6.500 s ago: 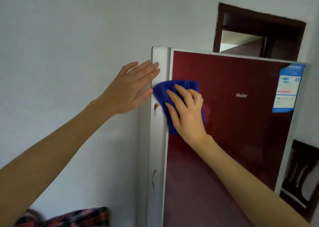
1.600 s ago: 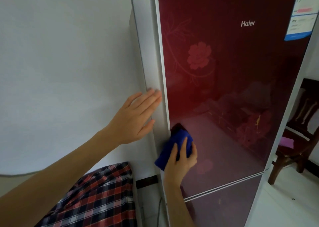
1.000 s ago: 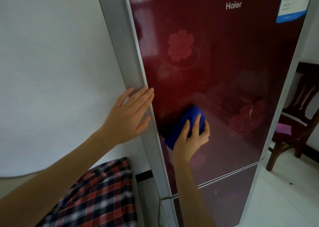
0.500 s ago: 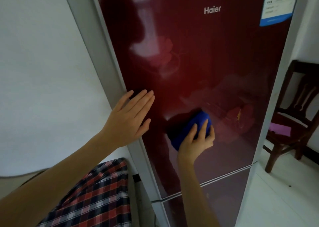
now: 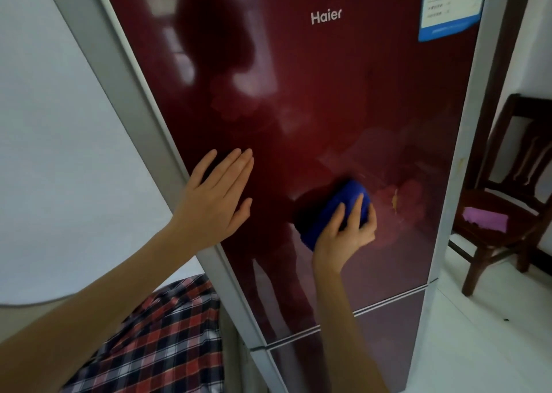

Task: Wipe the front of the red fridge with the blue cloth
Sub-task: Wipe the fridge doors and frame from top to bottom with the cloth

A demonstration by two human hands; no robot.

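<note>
On the red fridge [image 5: 343, 94], right hand [image 5: 343, 237] holds blue cloth [image 5: 330, 212], slanting up-right.

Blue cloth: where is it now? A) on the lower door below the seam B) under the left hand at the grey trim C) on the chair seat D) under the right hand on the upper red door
D: the right hand grips the blue cloth against the red fridge, on its upper door above the seam; the left hand lies flat, bare.
</note>
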